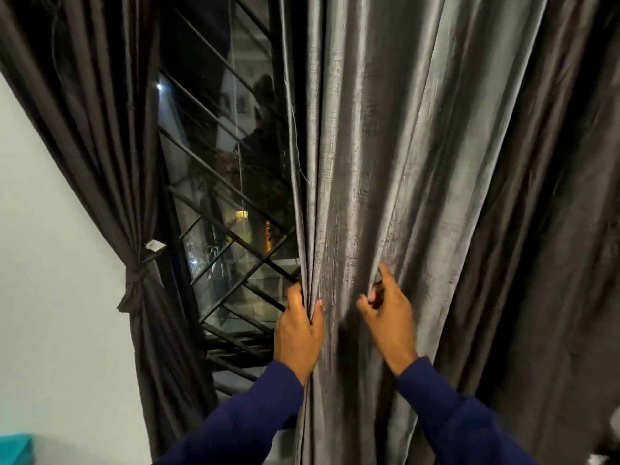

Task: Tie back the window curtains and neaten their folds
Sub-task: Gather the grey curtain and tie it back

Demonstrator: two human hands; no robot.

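Note:
A grey shiny right curtain (402, 146) hangs loose in long folds over the right half of the window. My left hand (298, 325) grips its inner edge, fingers wrapped round the bunched hem. My right hand (387, 312) pinches a fold a little further right, at the same height. The dark left curtain (110, 156) is gathered against the wall and bound by a knotted tie-back (134, 283).
Between the curtains the window (228, 182) shows dark glass behind a black diagonal metal grille. A pale wall (50, 263) lies to the left. A teal object (15, 449) sits at the bottom left corner. Darker curtain fabric (553, 263) fills the right side.

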